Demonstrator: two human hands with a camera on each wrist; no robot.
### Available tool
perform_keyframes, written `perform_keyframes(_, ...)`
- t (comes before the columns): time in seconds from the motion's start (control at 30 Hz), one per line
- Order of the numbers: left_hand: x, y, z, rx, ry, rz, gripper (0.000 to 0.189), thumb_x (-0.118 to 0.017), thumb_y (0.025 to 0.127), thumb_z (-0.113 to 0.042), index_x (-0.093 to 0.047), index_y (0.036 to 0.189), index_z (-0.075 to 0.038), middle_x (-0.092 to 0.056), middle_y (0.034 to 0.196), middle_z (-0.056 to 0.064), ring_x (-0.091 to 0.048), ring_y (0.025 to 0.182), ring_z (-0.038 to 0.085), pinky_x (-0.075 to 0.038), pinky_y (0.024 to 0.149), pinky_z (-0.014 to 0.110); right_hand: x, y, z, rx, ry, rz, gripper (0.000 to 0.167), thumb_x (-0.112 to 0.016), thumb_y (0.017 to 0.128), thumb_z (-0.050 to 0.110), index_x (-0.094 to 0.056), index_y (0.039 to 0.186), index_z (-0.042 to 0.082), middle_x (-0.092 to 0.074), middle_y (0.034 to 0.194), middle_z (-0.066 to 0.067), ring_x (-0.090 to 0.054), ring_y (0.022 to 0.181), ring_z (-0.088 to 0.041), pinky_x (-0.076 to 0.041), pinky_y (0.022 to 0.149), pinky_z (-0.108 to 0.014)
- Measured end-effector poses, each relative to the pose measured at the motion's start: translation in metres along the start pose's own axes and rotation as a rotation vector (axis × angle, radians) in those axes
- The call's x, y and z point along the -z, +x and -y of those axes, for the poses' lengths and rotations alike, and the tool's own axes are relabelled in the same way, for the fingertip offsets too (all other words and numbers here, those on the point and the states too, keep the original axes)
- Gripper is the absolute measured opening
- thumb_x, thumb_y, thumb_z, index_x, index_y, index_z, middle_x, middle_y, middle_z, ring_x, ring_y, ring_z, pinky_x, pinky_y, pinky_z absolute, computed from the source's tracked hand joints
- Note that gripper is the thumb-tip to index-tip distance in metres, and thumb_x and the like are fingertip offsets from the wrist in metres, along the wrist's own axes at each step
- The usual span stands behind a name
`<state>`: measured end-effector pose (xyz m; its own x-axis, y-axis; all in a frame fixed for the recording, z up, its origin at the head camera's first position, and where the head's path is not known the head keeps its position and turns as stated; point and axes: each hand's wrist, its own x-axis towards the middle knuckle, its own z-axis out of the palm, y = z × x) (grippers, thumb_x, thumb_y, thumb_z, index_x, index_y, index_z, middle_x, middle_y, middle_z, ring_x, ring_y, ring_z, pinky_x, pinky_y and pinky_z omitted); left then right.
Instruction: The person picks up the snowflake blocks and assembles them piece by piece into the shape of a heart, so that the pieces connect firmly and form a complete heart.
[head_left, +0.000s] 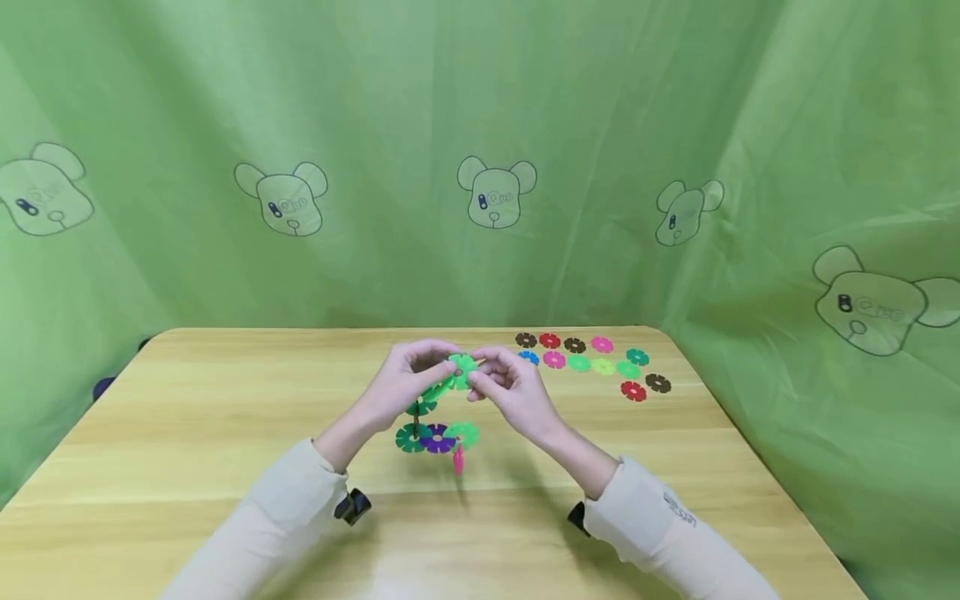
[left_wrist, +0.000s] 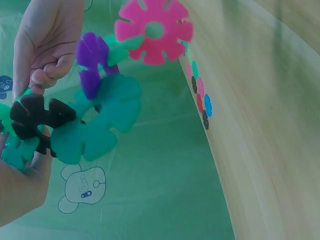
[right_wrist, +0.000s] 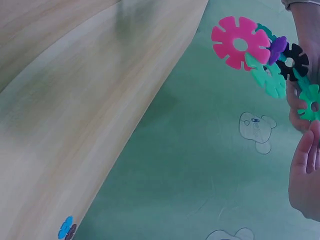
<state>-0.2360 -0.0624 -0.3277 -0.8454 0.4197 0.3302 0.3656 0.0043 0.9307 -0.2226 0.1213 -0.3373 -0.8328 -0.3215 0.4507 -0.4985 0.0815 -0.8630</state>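
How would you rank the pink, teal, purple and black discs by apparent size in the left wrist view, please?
1. teal disc
2. pink disc, about alike; nearness to the camera may skew this
3. black disc
4. purple disc, seen partly edge-on

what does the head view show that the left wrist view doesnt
Only the head view shows both hands, the left hand and the right hand, meeting on a light green disc, both sleeves, and the whole table.

Only the left wrist view shows, close up, a black disc slotted into the chain next to a teal disc, near the fingers.

Both show the chain of joined discs hanging from the hands, with its purple disc and pink disc, the loose discs lying on the table, and the green curtain with its bear prints.
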Motion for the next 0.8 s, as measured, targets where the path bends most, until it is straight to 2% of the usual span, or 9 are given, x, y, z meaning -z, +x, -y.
perform_keyframes(0.1,0.002,-0.001,0.003,0.013,-0.002,0.003,0.024,-0.055,0.087,-0.004,-0.059,0.109,0.006,-0.063,0.098,0.016,-0.058,0.080,0.013,-0.049,0.073,0.025,0.003,0.000,-0.005,-0.028,-0.010,0.025,0.025,-0.055,0.085,-0.006,-0.051,0.109,-0.013,-0.059,0.079,-0.025,-0.061,0.063,-0.006,-0.054,0.066,-0.025)
perform_keyframes(0.23,0.006,-0.002,0.005,0.060,-0.009,-0.029,0.025,-0.055,0.087,-0.006,-0.059,0.110,0.006,-0.064,0.095,0.010,-0.058,0.081,0.013,-0.049,0.075,0.026,0.014,0.006,-0.019,-0.080,-0.058,0.028,0.029,-0.056,0.085,-0.003,-0.050,0.112,-0.013,-0.061,0.082,-0.025,-0.061,0.064,-0.008,-0.054,0.067,-0.029)
perform_keyframes(0.4,0.012,-0.003,0.002,0.103,-0.014,-0.062,0.027,-0.054,0.088,-0.008,-0.058,0.111,0.005,-0.063,0.092,0.004,-0.058,0.082,0.013,-0.049,0.076,0.027,0.048,0.018,-0.054,-0.205,-0.161,-0.033,0.033,-0.057,0.088,0.006,-0.050,0.117,-0.009,-0.062,0.091,-0.025,-0.061,0.072,-0.012,-0.053,0.072,-0.035)
perform_keyframes(0.57,0.015,-0.004,0.001,0.111,-0.015,-0.069,0.027,-0.054,0.088,-0.008,-0.058,0.111,0.006,-0.063,0.092,0.004,-0.059,0.083,0.012,-0.049,0.075,0.027,0.087,0.021,-0.094,-0.385,-0.240,-0.080,0.041,-0.054,0.091,0.012,-0.044,0.125,-0.008,-0.057,0.105,-0.027,-0.057,0.089,-0.029,-0.050,0.080,-0.040)
perform_keyframes(0.67,0.016,-0.005,0.002,0.112,-0.014,-0.068,0.027,-0.053,0.089,-0.008,-0.057,0.111,0.007,-0.064,0.092,0.007,-0.058,0.083,0.011,-0.049,0.075,0.026,0.107,0.017,-0.115,-0.483,-0.313,-0.061,0.047,-0.052,0.092,0.014,-0.037,0.132,-0.006,-0.051,0.111,-0.026,-0.053,0.095,-0.035,-0.048,0.083,-0.043)
perform_keyframes(0.73,0.016,-0.006,0.003,0.113,-0.016,-0.070,0.027,-0.053,0.089,-0.007,-0.057,0.111,0.008,-0.064,0.093,0.009,-0.058,0.082,0.011,-0.049,0.075,0.025,0.116,0.014,-0.125,-0.531,-0.361,-0.022,0.052,-0.052,0.092,0.016,-0.032,0.136,-0.005,-0.050,0.111,-0.025,-0.052,0.094,-0.035,-0.048,0.082,-0.045)
perform_keyframes(0.8,0.016,-0.006,0.004,0.111,-0.019,-0.071,0.027,-0.053,0.089,-0.006,-0.057,0.110,0.009,-0.064,0.094,0.011,-0.058,0.082,0.010,-0.049,0.075,0.024,0.123,0.011,-0.133,-0.584,-0.414,0.040,0.057,-0.052,0.092,0.018,-0.027,0.139,-0.003,-0.047,0.118,-0.027,-0.052,0.097,-0.036,-0.047,0.083,-0.045)
